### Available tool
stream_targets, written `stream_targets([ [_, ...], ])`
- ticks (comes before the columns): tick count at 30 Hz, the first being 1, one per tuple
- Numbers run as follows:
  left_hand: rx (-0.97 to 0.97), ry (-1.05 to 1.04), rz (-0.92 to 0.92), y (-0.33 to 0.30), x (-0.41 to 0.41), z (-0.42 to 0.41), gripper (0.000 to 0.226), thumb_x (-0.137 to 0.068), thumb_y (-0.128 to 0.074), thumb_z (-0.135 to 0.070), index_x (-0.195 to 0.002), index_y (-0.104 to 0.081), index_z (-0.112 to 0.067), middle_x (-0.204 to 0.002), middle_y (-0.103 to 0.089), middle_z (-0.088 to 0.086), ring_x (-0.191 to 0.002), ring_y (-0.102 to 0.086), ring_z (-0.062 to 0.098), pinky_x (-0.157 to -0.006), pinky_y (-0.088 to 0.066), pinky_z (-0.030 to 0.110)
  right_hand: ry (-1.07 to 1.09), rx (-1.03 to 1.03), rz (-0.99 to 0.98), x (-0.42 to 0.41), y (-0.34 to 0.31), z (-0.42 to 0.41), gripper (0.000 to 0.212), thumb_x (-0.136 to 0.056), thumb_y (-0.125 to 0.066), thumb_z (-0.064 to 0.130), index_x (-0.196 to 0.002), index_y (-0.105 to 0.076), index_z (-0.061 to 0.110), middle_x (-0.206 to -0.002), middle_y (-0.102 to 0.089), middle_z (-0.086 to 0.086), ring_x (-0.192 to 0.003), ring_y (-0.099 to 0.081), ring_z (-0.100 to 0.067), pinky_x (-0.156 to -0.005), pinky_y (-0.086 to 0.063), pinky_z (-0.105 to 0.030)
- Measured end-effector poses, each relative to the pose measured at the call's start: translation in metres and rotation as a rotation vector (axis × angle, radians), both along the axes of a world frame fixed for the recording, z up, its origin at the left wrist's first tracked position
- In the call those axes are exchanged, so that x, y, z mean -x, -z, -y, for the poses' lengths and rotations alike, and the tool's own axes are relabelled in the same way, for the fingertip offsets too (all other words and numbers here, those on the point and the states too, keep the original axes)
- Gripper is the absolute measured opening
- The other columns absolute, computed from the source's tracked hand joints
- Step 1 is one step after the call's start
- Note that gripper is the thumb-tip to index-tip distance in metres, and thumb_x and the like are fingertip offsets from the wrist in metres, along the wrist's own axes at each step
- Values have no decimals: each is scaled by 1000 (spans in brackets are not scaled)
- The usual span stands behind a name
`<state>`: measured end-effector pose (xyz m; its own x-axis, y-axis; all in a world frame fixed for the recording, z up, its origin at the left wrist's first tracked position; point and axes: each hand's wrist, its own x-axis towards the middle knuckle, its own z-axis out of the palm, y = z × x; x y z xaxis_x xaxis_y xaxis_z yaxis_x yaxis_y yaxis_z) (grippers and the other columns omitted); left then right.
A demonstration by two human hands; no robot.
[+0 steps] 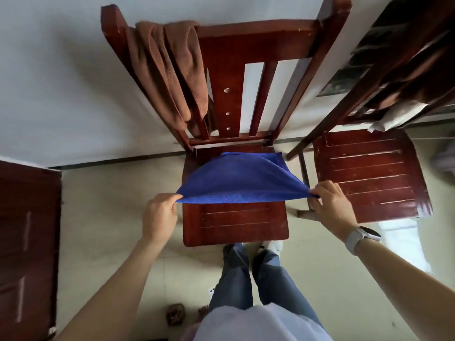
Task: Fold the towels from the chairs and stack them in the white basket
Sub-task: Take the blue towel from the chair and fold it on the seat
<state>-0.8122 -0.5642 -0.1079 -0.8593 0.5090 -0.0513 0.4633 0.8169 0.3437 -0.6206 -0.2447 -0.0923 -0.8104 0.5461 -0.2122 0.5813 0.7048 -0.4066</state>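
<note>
Our left hand [160, 215] and right hand [331, 205] each pinch a near corner of the blue towel [241, 180], stretched over the middle chair [234, 222] seat. A brown towel [170, 70] hangs on its backrest; a second chair [369, 173] stands just right.

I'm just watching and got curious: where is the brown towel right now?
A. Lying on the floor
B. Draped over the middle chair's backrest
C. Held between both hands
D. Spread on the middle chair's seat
B: the brown towel hangs over the top rail of the middle chair, while both hands pinch the blue towel.
</note>
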Motion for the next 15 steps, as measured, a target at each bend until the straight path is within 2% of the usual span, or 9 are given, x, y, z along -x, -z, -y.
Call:
stream_targets([
  [2, 91, 48, 52, 28, -12, 13, 37, -52, -68, 20, -79, -72, -6, -73, -72, 10, -62, -67, 29, -56, -53, 30, -30, 57, 106, -17, 34, 11, 10, -76, -67, 2, -86, -68, 0, -89, -61, -17, -88, -57, -38, -70, -45, -38],
  [4, 162, 80, 116, 53, -26, 22, 36, -50, -68, 20, -74, -72, -7, -71, -71, 9, -58, -66, 28, -52, -53, 30, -40, 123, 238, -34, 66, 23, 12, -78, -66, 6, -89, -70, 3, -96, -63, -15, -95, -56, -37, -78, -46, -40],
  [7, 284, 152, 230, 92, -50, 29, 33, -48, -69, 18, -68, -72, -8, -64, -69, 11, -54, -65, 29, -47, -53, 31, -30, 179, 408, -56, 108, 41, 16, -84, -59, 10, -97, -69, 7, -106, -61, -11, -106, -51, -30, -84, -40, -35],
  [8, 341, 164, 291, 105, -58, 32, 31, -52, -69, 16, -72, -74, -8, -67, -69, 13, -56, -65, 30, -50, -54, 32, -37, 189, 464, -63, 119, 47, 19, -87, -55, 12, -101, -68, 9, -109, -59, -9, -109, -49, -28, -85, -38, -33],
  [10, 473, 135, 454, 132, -72, 37, 32, -70, -61, 6, -95, -72, -11, -91, -70, 15, -80, -67, 33, -70, -54, 36, -71, 229, 574, -76, 136, 56, 24, -90, -49, 14, -109, -64, 13, -116, -56, -6, -114, -47, -25, -90, -37, -32],
  [12, 600, 132, 595, 155, -78, 42, 38, -83, -51, -7, -118, -61, -17, -115, -63, 10, -106, -59, 29, -86, -47, 37, -144, 280, 691, -85, 153, 59, 28, -91, -46, 18, -115, -61, 19, -123, -53, -4, -120, -43, -23, -95, -36, -32],
  [15, 607, 72, 607, 175, -74, 35, 37, -85, -50, -12, -121, -58, -16, -120, -60, 8, -112, -54, 29, -88, -44, 39, -244, 370, 855, -83, 174, 55, 30, -92, -44, 22, -118, -59, 22, -130, -50, -4, -124, -41, -23, -101, -35, -33],
])
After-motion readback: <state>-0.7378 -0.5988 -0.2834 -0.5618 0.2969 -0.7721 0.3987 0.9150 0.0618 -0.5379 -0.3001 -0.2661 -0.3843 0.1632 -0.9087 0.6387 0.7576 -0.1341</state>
